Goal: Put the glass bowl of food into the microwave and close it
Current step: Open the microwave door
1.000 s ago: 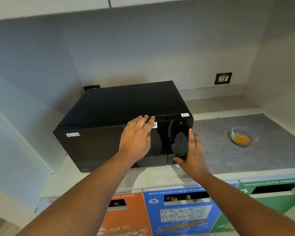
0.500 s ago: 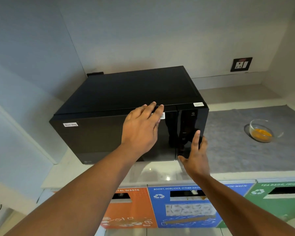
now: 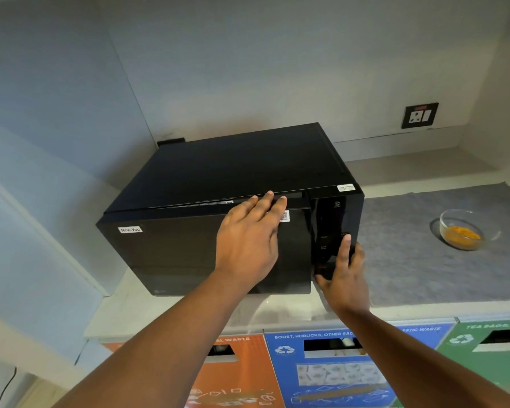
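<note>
On tabletop (image 3: 424, 275), black microwave (image 3: 233, 178), door cracked at top edge. My left hand (image 3: 248, 245) flat on door, fingers (image 3: 273, 201) loosely spread over upper edge. My right hand (image 3: 343, 278) open against control panel, holding nothing. Glass bowl (image 3: 465, 229) with yellow food sits well right on grey mat (image 3: 409, 260).

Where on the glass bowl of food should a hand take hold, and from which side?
Grip the glass bowl by its rim from above: it sits upright and open on the grey mat, food low inside, with clear space around it.
</note>
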Demonstrator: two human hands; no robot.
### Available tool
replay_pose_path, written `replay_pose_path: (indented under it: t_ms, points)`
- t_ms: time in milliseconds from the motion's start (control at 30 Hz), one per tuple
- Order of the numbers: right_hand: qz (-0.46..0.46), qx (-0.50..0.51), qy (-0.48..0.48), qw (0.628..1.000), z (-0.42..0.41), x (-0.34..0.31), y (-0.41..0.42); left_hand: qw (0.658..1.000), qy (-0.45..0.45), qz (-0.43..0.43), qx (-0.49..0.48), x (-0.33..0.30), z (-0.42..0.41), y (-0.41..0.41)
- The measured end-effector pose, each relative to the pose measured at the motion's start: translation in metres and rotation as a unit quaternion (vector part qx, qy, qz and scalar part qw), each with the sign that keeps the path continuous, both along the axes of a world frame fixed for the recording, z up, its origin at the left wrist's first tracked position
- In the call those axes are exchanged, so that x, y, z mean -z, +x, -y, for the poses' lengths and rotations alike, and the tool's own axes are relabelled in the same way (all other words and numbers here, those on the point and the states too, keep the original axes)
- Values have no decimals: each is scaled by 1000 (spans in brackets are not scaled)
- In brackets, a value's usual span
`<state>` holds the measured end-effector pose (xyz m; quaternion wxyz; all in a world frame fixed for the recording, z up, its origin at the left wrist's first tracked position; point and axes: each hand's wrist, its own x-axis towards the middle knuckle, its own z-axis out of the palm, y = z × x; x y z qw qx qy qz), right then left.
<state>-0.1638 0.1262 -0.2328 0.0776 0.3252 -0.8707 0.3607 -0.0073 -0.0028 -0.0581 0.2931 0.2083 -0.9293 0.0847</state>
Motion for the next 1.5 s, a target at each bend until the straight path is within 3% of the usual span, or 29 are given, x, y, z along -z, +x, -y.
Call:
replay_pose_path:
  t_ms: [200,300,467,600,933,1067,1300,1500]
  points:
    - [-26,-7,20,999,-24,-25,9,1000,19,-6,13,-11,-12,10]
    - [-59,17,39,997,-25,-41,9,996,87,-37,5,-7,-16,10]
    - [-181,3,17,983,-31,-102,9,980,188,-66,-10,-19,-32,21]
    - [-249,-64,81,963,-25,-150,8,974,208,-87,-28,-25,-46,36]
    - [-234,-121,277,924,-10,-199,19,950,274,-84,-119,-48,-51,51]
    - [-196,-123,281,931,-8,-213,24,925,344,-17,-158,-57,-45,64]
    - [-158,-135,299,932,-7,-216,27,883,387,97,-246,-65,-37,83]
    - [-135,-121,326,928,3,-220,35,856,383,127,-324,-67,-16,105]
